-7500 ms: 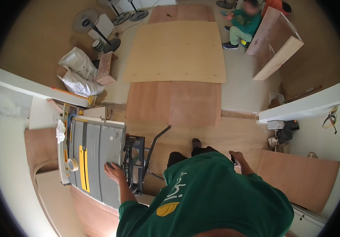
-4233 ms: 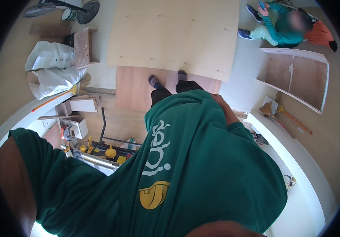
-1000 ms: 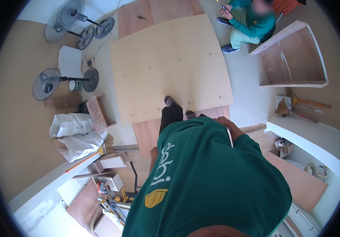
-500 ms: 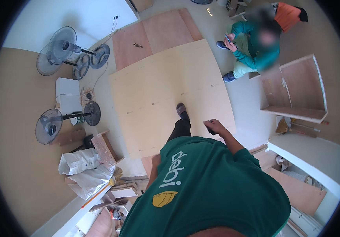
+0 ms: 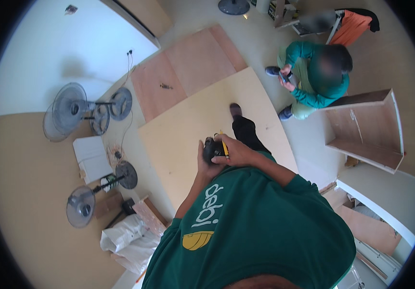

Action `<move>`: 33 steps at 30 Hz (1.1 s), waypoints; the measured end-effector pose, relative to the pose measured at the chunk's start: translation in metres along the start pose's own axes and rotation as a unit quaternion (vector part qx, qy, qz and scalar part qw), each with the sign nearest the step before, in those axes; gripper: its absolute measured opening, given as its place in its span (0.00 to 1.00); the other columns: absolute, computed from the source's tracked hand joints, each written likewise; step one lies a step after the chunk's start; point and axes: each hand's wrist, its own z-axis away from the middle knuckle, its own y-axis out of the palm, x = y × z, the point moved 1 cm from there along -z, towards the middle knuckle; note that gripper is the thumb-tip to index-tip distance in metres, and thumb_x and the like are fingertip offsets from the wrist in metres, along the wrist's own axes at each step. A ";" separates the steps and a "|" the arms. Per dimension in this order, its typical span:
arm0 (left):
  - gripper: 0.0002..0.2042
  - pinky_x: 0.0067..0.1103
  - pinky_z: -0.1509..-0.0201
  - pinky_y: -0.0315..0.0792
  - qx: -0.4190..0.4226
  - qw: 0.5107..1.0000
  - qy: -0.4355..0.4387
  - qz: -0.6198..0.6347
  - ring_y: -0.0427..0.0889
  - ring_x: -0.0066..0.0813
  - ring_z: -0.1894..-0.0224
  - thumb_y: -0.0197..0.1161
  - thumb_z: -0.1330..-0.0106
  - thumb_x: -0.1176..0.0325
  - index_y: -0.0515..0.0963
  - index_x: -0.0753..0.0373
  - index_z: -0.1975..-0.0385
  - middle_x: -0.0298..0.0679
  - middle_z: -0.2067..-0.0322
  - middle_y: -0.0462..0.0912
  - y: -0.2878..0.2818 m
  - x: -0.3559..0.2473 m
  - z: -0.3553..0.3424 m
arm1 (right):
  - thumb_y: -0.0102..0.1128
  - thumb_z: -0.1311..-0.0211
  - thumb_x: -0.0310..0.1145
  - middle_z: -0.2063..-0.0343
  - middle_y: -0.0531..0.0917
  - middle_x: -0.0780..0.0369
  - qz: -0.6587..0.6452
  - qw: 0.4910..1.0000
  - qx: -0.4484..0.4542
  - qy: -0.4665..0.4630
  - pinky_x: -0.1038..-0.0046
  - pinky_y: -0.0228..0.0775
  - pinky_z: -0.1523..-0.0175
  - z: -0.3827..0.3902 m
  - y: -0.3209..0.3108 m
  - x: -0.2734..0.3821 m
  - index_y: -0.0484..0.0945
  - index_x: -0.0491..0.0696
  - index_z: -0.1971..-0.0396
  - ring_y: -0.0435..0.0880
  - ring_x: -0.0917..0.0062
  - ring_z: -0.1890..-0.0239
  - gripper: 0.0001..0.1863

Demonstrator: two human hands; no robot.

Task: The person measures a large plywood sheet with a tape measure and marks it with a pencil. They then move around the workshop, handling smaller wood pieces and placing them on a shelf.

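In front of my waist, both my hands come together at a black rounded object [image 5: 211,150], whose kind I cannot make out. My left hand [image 5: 204,166] cups it from the left and below, fingers curled around its side. From the right, my right hand [image 5: 239,151] reaches against it with bent fingers. A thin yellow stick-like thing [image 5: 225,148] lies along the right hand's fingers, beside the black object. Below the hands spreads a large pale board [image 5: 188,125] on the floor, and my shoe [image 5: 236,110] rests on it.
Reddish plywood panels [image 5: 193,53] lie beyond the board, with a small dark tool [image 5: 166,86] on them. Pedestal fans [image 5: 80,207] and a white box [image 5: 92,159] stand left. At right, a person [image 5: 318,77] sits holding a phone, near an open wooden cabinet frame [image 5: 366,123].
Both hands have come together at my waist; the right brought a black object from the right side. My left hand has come into view. My shoe stands farther forward, and the view has turned.
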 end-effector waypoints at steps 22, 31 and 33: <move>0.26 0.27 0.74 0.80 -0.258 0.961 0.090 -0.047 0.84 0.36 0.67 0.57 0.37 0.38 0.77 0.54 0.52 0.43 0.62 0.83 0.006 -0.330 -0.246 | 0.48 0.28 0.48 0.60 0.81 0.44 0.156 0.951 -0.165 0.211 0.50 0.71 0.54 -0.391 -0.383 -0.101 0.71 0.44 0.50 0.80 0.46 0.57 0.22; 0.22 0.25 0.72 0.77 -0.278 0.955 0.027 -0.102 0.81 0.29 0.71 0.64 0.39 0.43 0.79 0.55 0.57 0.40 0.70 0.82 0.068 -0.503 -0.385 | 0.48 0.33 0.41 0.65 0.84 0.46 0.107 0.904 -0.078 0.407 0.55 0.76 0.59 -0.437 -0.381 -0.285 0.81 0.37 0.64 0.86 0.57 0.64 0.21; 0.21 0.25 0.73 0.76 -0.273 0.949 0.012 -0.157 0.80 0.28 0.72 0.65 0.40 0.44 0.79 0.55 0.58 0.39 0.71 0.82 0.101 -0.554 -0.411 | 0.52 0.35 0.35 0.66 0.84 0.46 -0.105 0.873 -0.159 0.450 0.56 0.77 0.65 -0.441 -0.381 -0.262 0.81 0.35 0.63 0.86 0.60 0.68 0.17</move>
